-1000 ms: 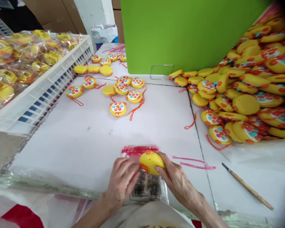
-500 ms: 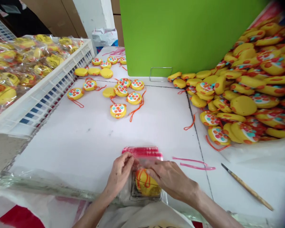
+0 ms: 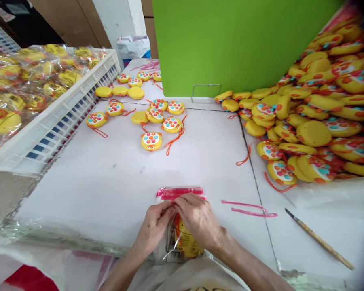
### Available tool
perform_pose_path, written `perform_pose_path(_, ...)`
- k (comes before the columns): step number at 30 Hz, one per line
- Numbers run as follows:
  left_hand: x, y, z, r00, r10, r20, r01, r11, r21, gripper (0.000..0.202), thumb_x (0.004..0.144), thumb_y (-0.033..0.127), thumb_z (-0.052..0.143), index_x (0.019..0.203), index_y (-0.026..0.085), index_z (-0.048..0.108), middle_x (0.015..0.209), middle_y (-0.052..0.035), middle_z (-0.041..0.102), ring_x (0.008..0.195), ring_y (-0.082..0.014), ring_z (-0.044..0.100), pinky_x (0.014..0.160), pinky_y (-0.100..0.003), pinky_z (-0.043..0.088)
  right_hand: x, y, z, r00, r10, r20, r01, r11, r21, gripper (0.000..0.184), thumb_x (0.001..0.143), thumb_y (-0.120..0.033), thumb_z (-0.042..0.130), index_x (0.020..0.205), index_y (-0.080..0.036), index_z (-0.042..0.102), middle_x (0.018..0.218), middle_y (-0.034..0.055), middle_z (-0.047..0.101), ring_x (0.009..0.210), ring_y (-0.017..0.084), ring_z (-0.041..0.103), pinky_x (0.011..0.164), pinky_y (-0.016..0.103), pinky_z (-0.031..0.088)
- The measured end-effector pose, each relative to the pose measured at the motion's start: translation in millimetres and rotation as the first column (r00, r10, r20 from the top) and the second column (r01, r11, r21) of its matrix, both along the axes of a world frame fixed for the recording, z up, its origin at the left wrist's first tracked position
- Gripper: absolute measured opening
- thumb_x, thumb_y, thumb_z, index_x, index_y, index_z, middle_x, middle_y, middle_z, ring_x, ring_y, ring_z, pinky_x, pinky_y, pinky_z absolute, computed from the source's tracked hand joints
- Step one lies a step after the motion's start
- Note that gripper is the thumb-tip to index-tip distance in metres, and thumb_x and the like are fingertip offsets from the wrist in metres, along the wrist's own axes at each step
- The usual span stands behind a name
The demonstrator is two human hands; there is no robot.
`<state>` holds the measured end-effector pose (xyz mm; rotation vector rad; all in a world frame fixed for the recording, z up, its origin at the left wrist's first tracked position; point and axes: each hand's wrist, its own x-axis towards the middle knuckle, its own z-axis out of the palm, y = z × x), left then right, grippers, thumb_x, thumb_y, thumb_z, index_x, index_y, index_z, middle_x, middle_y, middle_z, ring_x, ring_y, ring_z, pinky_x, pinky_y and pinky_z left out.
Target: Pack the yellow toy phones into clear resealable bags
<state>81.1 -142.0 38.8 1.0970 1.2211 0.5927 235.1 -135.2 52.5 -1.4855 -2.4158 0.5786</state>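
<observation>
Both hands are pinched tight on a clear bag (image 3: pixel 182 246), left hand (image 3: pixel 154 230) and right hand (image 3: pixel 197 221) side by side just under its red strip (image 3: pixel 179 193). Yellow toy (image 3: pixel 185 238) sits inside, lower down, and the bag lies on the white tabletop (image 3: pixel 94 190). Film looks light and slippery, toy firmer, so I'd grab along that strip.

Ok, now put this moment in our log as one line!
left hand: on clear plastic bag | right hand: beside left hand, at bag's pink strip | inside bag: yellow toy
</observation>
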Motion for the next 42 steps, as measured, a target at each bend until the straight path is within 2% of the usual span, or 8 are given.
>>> perform_pose_path(4, 7, -3, 4.2, 0.978, -0.021, -0.208, 0.049, 0.99, 0.134, 0.026, 0.088, 0.029, 0.041, 0.075, 0.015, 0.059, 0.065, 0.0, 0.057, 0.063, -0.0137, 0.052, 0.059, -0.021, 0.038, -7, 1, -0.3, 0.998, 0.021, 0.055, -0.024, 0.999, 0.049, 0.016, 0.08, -0.003, 0.054, 0.074, -0.018, 0.055, 0.075, 0.0015, 0.06, 0.067, 0.017, 0.054, 0.055, 0.028, 0.037)
perform_pose_path(9, 5, -10, 1.9, 0.929, -0.042, -0.367, 0.134, 0.964, 0.23, 0.026, 0.09, 0.03, 0.038, 0.087, 0.019, 0.06, 0.065, 0.0007, 0.061, 0.055, -0.012, 0.053, 0.057, -0.021, 0.038, 14, 9, 1.5, 0.96, -0.23, -0.158, 0.216, 0.971, -0.1, 0.015, 0.08, -0.011, 0.05, 0.075, -0.02, 0.06, 0.074, 0.0003, 0.063, 0.064, 0.014, 0.057, 0.059, 0.024, 0.041)
perform_pose_path(15, -10, -9, -10.0, 0.967, 0.064, -0.247, -0.028, 0.989, 0.146, 0.028, 0.089, 0.039, 0.041, 0.086, 0.017, 0.059, 0.075, -0.0032, 0.064, 0.068, -0.0154, 0.06, 0.063, -0.022, 0.046, 154, -9, -20.8, 0.74, -0.671, 0.044, 0.671, 0.733, -0.111, 0.022, 0.076, -0.035, 0.049, 0.081, -0.02, 0.064, 0.071, 0.0034, 0.067, 0.063, 0.019, 0.061, 0.063, 0.03, 0.046)
perform_pose_path(19, -13, -5, -11.8, 0.989, 0.083, -0.125, -0.076, 0.995, 0.06, 0.029, 0.087, 0.041, 0.044, 0.084, 0.017, 0.058, 0.081, -0.0046, 0.066, 0.076, -0.0176, 0.062, 0.069, -0.025, 0.05, 221, -40, -18.3, 0.589, -0.733, 0.341, 0.775, 0.632, 0.018, 0.029, 0.074, -0.049, 0.048, 0.073, -0.024, 0.063, 0.066, 0.0037, 0.065, 0.06, 0.024, 0.06, 0.055, 0.032, 0.042)
perform_pose_path(22, -13, -3, -11.5, 0.992, 0.095, -0.085, -0.095, 0.995, 0.003, 0.027, 0.085, 0.041, 0.047, 0.085, 0.016, 0.059, 0.083, -0.0049, 0.067, 0.078, -0.018, 0.063, 0.07, -0.026, 0.05, 207, -49, -1.9, 0.62, -0.682, 0.387, 0.74, 0.673, 0.001, 0.034, 0.075, -0.055, 0.048, 0.067, -0.024, 0.061, 0.061, 0.0031, 0.062, 0.053, 0.021, 0.056, 0.049, 0.03, 0.038)
perform_pose_path(26, -13, -4, -11.7, 0.993, 0.108, -0.057, -0.111, 0.993, -0.051, 0.024, 0.084, 0.038, 0.051, 0.085, 0.016, 0.06, 0.081, -0.0037, 0.067, 0.074, -0.0166, 0.063, 0.069, -0.026, 0.05, 134, -27, 14.8, 0.806, -0.592, 0.017, 0.584, 0.791, -0.18, 0.024, 0.082, -0.035, 0.046, 0.092, -0.023, 0.065, 0.085, 0.0035, 0.067, 0.064, 0.016, 0.059, 0.061, 0.028, 0.044)
perform_pose_path(31, -13, -5, -11.0, 0.991, 0.123, -0.049, -0.124, 0.992, -0.029, 0.024, 0.083, 0.037, 0.052, 0.084, 0.015, 0.061, 0.079, -0.0032, 0.066, 0.072, -0.0157, 0.061, 0.068, -0.025, 0.049, 69, 8, -2.8, 0.874, -0.441, -0.204, 0.278, 0.799, -0.534, 0.01, 0.077, -0.027, 0.058, 0.076, -0.021, 0.066, 0.068, -0.0021, 0.064, 0.06, 0.013, 0.054, 0.057, 0.024, 0.04)
perform_pose_path(42, -24, -10, -21.9, 0.986, 0.168, -0.014, -0.169, 0.983, -0.071, 0.017, 0.083, 0.037, 0.053, 0.085, 0.02, 0.055, 0.067, 0.0022, 0.057, 0.066, -0.0141, 0.055, 0.066, -0.023, 0.046, 78, 7, -29.1, 0.732, -0.49, -0.474, 0.055, 0.736, -0.675, 0.012, 0.076, -0.025, 0.054, 0.068, -0.017, 0.055, 0.061, -0.0034, 0.048, 0.057, 0.01, 0.041, 0.054, 0.023, 0.031)
